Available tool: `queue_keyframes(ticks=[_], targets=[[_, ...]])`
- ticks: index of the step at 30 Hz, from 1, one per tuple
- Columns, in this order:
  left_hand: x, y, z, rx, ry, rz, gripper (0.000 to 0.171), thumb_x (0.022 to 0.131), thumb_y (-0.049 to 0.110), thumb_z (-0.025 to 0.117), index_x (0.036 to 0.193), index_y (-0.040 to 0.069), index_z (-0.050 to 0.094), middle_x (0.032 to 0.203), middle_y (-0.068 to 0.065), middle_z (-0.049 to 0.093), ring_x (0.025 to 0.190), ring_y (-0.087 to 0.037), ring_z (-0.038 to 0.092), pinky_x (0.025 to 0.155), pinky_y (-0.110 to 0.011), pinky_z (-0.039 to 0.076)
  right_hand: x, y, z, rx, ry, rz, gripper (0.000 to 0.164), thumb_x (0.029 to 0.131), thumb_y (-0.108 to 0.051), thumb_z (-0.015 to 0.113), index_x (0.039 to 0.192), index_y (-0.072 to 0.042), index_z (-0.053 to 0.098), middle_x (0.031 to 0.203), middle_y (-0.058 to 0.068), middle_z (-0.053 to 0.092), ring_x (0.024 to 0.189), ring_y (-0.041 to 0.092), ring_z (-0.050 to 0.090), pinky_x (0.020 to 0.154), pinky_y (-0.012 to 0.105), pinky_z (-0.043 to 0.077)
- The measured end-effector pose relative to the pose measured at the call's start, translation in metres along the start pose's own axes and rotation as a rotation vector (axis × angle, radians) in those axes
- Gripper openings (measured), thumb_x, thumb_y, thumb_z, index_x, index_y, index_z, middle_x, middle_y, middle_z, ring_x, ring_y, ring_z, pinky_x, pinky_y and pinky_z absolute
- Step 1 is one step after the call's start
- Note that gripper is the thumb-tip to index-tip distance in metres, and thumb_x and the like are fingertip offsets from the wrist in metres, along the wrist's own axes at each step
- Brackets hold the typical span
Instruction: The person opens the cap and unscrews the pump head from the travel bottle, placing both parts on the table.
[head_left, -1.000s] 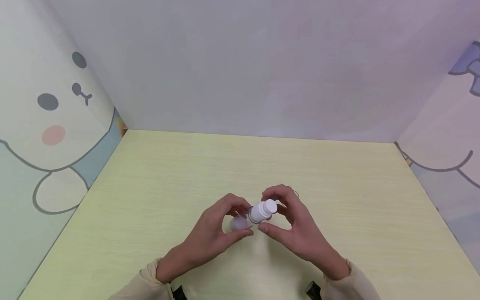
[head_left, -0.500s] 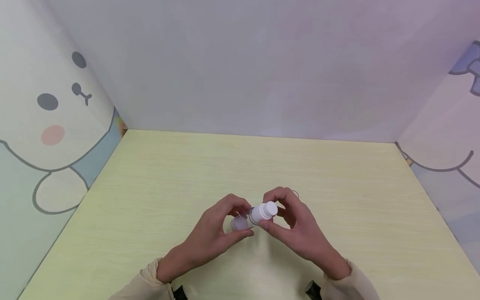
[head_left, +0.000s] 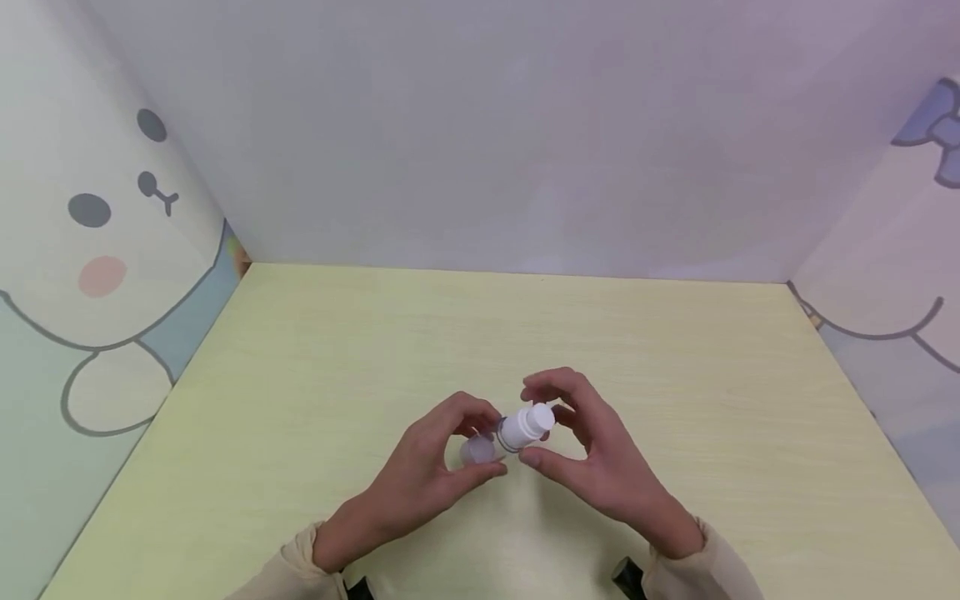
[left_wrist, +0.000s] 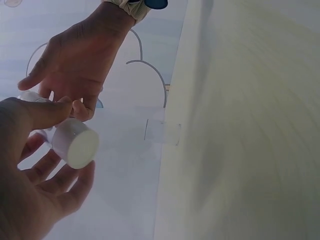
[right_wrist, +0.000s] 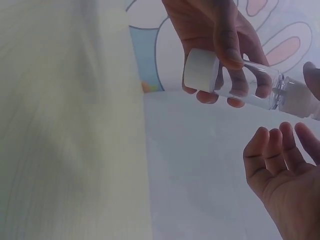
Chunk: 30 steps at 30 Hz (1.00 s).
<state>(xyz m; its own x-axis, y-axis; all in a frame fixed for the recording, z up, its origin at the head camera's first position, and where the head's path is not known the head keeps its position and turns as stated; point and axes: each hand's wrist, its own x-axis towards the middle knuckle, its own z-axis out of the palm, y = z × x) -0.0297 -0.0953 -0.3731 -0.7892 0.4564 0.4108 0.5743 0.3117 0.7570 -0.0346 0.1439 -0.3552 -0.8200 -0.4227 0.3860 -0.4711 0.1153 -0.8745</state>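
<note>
My left hand (head_left: 431, 450) grips a small clear bottle (right_wrist: 255, 102) by its see-through body, thumb on one side and fingers round the other. The bottle lies tilted above the table, its white base (left_wrist: 82, 148) toward the left palm and its white pump top (head_left: 538, 419) pointing right. Around that top my right hand (head_left: 592, 437) is held with fingers loosely bent and spread; in the head view thumb and forefinger stand off the white part. The right wrist view shows the right fingers (right_wrist: 275, 155) below the white collar (right_wrist: 297, 98).
A clear cap-like piece (left_wrist: 162, 132) stands on the pale wooden table (head_left: 360, 333), faint in the left wrist view. A plain pale wall (head_left: 480, 142) closes the back, and cartoon-printed panels (head_left: 97, 250) stand at both sides.
Half a second ago the right thumb and fingers touched the white top; now they have spread away from it. The left hand and bottle have hardly moved. The head view has shifted slightly.
</note>
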Motion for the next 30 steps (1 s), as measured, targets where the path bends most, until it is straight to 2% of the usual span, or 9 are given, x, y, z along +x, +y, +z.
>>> queue_keyframes(ticks=[3,8,15,19,25,30], targets=[[-0.0025,-0.0004,0.002,-0.009,-0.007,0.022,0.051,0.084,0.013,0.088,0.125,0.018,0.058,0.114,0.008,0.064,0.101,-0.008,0.064,0.088,-0.025,0.059,-0.002,-0.0004,0.0033,-0.007,0.018,0.049,0.055,0.084,0.001,0.084,0.126,-0.014,0.052,0.117,0.003,0.056,0.105,0.015,0.063,0.091,0.028,0.057],[-0.003,-0.0001,0.0031,-0.006,-0.013,0.051,0.05,0.085,0.014,0.088,0.125,0.017,0.057,0.114,0.006,0.065,0.1,-0.008,0.065,0.087,-0.025,0.06,-0.003,-0.001,0.0069,-0.002,0.009,0.059,0.043,0.088,-0.004,0.083,0.115,-0.016,0.052,0.107,0.0,0.057,0.092,0.013,0.065,0.081,0.025,0.056],[-0.0014,0.0001,0.0012,-0.012,-0.02,0.041,0.05,0.085,0.016,0.088,0.126,0.018,0.058,0.114,0.006,0.065,0.1,-0.007,0.065,0.087,-0.027,0.061,-0.0022,-0.0013,0.006,0.028,-0.022,-0.045,0.038,0.091,0.002,0.076,0.121,-0.011,0.056,0.109,0.002,0.058,0.097,0.013,0.059,0.082,0.025,0.057],[-0.0005,-0.0015,0.0001,0.001,-0.011,0.051,0.052,0.085,0.016,0.088,0.126,0.018,0.057,0.115,0.006,0.065,0.101,-0.008,0.065,0.087,-0.026,0.06,-0.0015,-0.0011,0.0054,0.037,-0.033,-0.088,0.043,0.092,0.006,0.073,0.128,-0.007,0.054,0.112,0.004,0.057,0.096,0.012,0.058,0.08,0.026,0.056],[0.0002,-0.0018,-0.0033,0.005,-0.002,0.035,0.052,0.084,0.015,0.088,0.126,0.018,0.057,0.115,0.007,0.065,0.101,-0.008,0.064,0.088,-0.026,0.06,-0.0015,0.0001,0.0054,0.0,0.007,-0.054,0.057,0.088,0.008,0.077,0.136,-0.006,0.049,0.116,0.004,0.053,0.091,0.011,0.061,0.075,0.027,0.055],[-0.0013,-0.0019,-0.0042,0.002,-0.003,0.035,0.051,0.085,0.015,0.088,0.126,0.018,0.058,0.115,0.007,0.065,0.102,-0.009,0.064,0.088,-0.026,0.06,-0.0019,0.0009,0.0064,-0.015,0.03,-0.044,0.049,0.086,0.01,0.078,0.124,-0.006,0.05,0.107,0.002,0.054,0.085,0.011,0.059,0.072,0.027,0.053]])
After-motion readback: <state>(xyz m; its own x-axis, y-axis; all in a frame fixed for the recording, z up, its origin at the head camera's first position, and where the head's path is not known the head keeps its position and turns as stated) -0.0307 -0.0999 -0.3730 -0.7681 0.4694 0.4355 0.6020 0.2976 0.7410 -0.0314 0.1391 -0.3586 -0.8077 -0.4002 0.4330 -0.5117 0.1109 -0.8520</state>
